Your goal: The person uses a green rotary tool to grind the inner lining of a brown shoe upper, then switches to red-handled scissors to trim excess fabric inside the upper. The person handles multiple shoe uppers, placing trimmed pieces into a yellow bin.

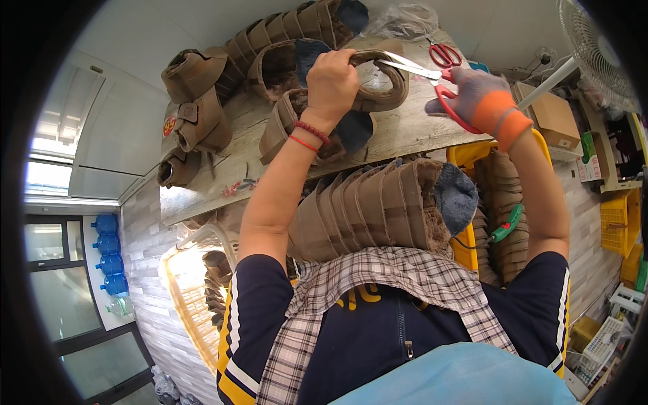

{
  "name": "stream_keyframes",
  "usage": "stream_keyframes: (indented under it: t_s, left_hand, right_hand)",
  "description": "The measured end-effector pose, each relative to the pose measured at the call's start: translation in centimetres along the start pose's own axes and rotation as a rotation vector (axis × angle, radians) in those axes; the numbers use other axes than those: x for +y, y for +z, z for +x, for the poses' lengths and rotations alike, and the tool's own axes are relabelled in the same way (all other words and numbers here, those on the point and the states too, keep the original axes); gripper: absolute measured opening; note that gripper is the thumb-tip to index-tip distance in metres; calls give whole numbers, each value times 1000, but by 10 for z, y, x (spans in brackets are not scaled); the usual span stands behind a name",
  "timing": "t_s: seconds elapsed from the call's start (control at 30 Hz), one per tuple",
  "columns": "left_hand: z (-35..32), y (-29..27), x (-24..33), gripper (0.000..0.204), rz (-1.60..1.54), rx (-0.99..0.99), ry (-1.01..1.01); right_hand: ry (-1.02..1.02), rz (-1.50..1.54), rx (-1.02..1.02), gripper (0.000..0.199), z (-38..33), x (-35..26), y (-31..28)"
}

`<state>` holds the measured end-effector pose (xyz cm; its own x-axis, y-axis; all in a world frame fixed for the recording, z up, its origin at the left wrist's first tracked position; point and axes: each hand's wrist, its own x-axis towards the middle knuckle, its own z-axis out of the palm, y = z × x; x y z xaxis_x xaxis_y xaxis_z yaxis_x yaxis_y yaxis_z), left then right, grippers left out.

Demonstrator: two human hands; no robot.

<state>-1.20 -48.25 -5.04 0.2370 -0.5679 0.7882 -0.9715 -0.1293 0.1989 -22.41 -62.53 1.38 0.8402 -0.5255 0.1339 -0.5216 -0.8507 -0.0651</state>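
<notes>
Bare and closed, my left hand (332,84) grips a brown fur-lined boot upper (381,102) above the table. A grey glove with an orange cuff covers my right hand (478,98), whose fingers are in the handles of red-handled scissors (417,67). The parted blades reach the upper's top edge. Below my left wrist lies another brown upper (278,128) with a dark blue lining piece. Close to my body, a long nested row of brown uppers (364,209) stretches across in front of the apron.
More uppers (202,121) stand on the wooden table (233,158), with red scraps near its front edge. A second pair of scissors (445,55) lies behind my right hand. A yellow crate (466,154) holds uppers and a green-handled tool (507,224). A fan (597,50) stands right; a cream basket (177,277), left.
</notes>
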Motion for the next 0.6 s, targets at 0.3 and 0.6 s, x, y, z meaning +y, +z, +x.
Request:
stream_keyframes:
  t_s: [0.3, 0.6]
  left_hand:
    - [-30, 22, 5, 15, -1219, -38, -1023]
    - [-84, -52, -28, 21, -642, 28, -786]
  right_hand:
    - [84, 1652, 177, 42, -2, 15, 90]
    - [-176, 1443, 153, 31, 14, -83, 70]
